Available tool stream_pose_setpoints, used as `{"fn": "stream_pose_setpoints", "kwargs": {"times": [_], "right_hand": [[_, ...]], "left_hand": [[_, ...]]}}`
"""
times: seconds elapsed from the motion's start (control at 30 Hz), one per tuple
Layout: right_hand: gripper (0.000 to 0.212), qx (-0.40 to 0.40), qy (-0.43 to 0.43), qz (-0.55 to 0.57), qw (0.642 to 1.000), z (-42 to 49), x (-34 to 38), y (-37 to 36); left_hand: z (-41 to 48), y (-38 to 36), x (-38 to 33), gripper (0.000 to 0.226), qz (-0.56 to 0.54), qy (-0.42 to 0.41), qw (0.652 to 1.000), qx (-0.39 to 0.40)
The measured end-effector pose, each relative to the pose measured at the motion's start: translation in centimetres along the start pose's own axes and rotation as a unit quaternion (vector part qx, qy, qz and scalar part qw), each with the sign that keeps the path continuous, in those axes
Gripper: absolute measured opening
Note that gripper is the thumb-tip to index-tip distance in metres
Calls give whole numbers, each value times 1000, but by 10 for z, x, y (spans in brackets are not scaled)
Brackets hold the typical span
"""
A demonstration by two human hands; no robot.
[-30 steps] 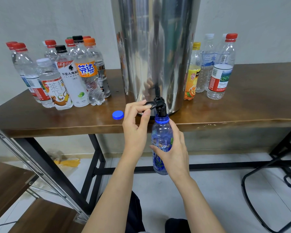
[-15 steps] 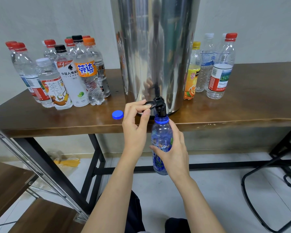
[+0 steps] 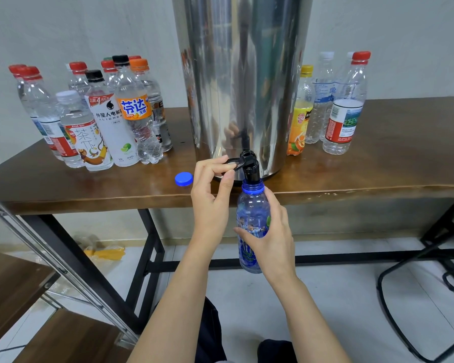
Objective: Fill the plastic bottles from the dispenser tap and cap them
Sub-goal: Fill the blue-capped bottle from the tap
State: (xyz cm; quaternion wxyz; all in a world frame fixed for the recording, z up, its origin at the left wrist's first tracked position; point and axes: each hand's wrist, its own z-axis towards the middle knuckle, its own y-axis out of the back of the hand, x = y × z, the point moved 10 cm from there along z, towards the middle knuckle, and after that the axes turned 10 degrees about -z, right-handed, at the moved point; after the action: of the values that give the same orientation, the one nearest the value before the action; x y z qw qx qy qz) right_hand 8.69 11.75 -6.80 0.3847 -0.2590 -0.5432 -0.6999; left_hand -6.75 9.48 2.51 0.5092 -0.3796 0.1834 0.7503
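Observation:
A tall steel dispenser [image 3: 243, 82] stands on the wooden table [image 3: 378, 176], its black tap [image 3: 250, 163] hanging over the front edge. My left hand [image 3: 211, 200] pinches the tap's lever between thumb and fingers. My right hand [image 3: 271, 231] grips a blue-tinted plastic bottle [image 3: 252, 218] upright, its open mouth right under the spout. The bottle's blue cap [image 3: 184, 178] lies on the table left of the tap.
Several capped bottles [image 3: 97, 116] crowd the table's left side; three more bottles [image 3: 333, 103] stand right of the dispenser. Black table legs and a black chair frame [image 3: 417, 279] are below right. A wooden step with a metal rail [image 3: 50, 258] is at the lower left.

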Motion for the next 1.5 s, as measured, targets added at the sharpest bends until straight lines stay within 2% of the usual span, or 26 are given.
{"fn": "stream_pose_setpoints", "kwargs": {"times": [0.63,1.0,1.3,1.5], "right_hand": [[99,-1,1,6,1000,-1,0,0],[99,2,-2,7,1000,0,-2,-1],[99,5,-6,1,1000,-1,-5,-3],[98,0,-12,2,1000,-3,-10,-3]], "left_hand": [[0,1,1,23,-9,-5,1000,-3],[1,0,1,11,9,-8,1000,-1],[1,1,2,21,-16,-5,1000,-6],[0,1,2,17,-18,-8,1000,-5]]}}
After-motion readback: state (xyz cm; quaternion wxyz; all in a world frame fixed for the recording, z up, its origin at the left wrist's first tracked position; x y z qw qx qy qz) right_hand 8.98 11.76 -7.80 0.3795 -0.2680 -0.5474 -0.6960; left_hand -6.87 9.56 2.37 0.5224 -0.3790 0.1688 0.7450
